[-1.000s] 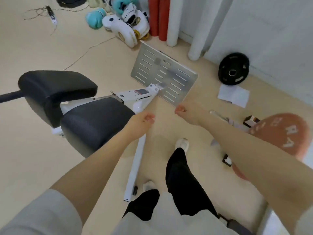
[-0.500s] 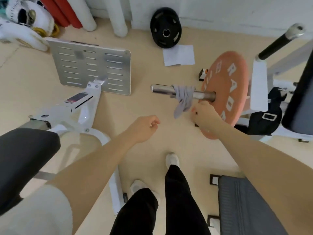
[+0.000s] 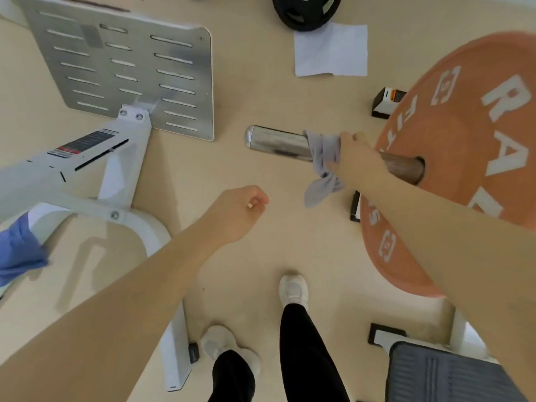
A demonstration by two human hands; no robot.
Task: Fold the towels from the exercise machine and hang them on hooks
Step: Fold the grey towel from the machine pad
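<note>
A grey towel (image 3: pixel 321 166) hangs bunched over the chrome bar (image 3: pixel 277 140) that sticks out of the orange weight plate (image 3: pixel 452 175). My right hand (image 3: pixel 358 158) is closed on the towel where it drapes over the bar. My left hand (image 3: pixel 242 211) hovers lower and to the left over bare floor, fingers curled, holding nothing. A blue cloth (image 3: pixel 18 250) lies over the white machine frame (image 3: pixel 87 175) at the left edge, partly cut off.
A slotted metal footplate (image 3: pixel 130 62) stands at upper left on the white frame. A black weight plate (image 3: pixel 306 10) and a white paper sheet (image 3: pixel 330 50) lie on the floor ahead. A grey padded bench (image 3: pixel 446 375) is at lower right. My feet stand between the machines.
The view swung right and closer to the bar. My right hand rose from just below the bar and closed on the grey towel. My left hand stayed curled beside it.
</note>
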